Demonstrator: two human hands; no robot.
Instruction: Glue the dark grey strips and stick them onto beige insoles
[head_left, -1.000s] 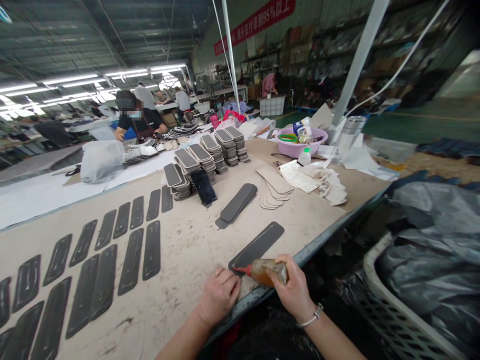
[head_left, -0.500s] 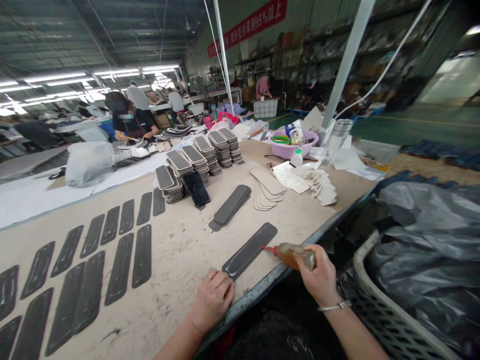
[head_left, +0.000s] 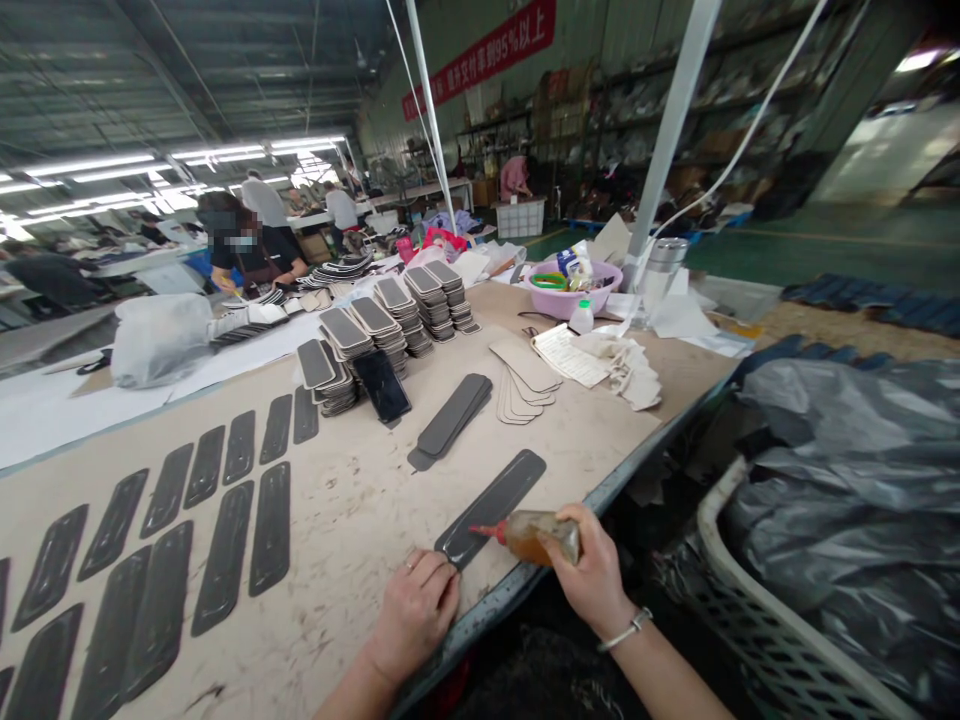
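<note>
Right hand (head_left: 592, 575) grip closed round glue bottle (head_left: 534, 535), nozzle at dark strip (head_left: 495, 500); left hand (head_left: 416, 610) flat, fingers spread, pinning its end. Stacked pads (head_left: 390, 325) and phone (head_left: 382, 385) lie behind on bench (head_left: 360, 500). Red banner (head_left: 480, 50) legible in part: "95%以上".

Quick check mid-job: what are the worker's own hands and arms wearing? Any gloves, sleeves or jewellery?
No gloves, and no sleeves in view: both forearms are bare. The left hand has a thin ring on one finger. The right hand has a slim silver bangle at its wrist.

Red banner (head_left: 480, 45) hung high at back: white Chinese characters, "95%以上" legible, rest too blurred
</note>
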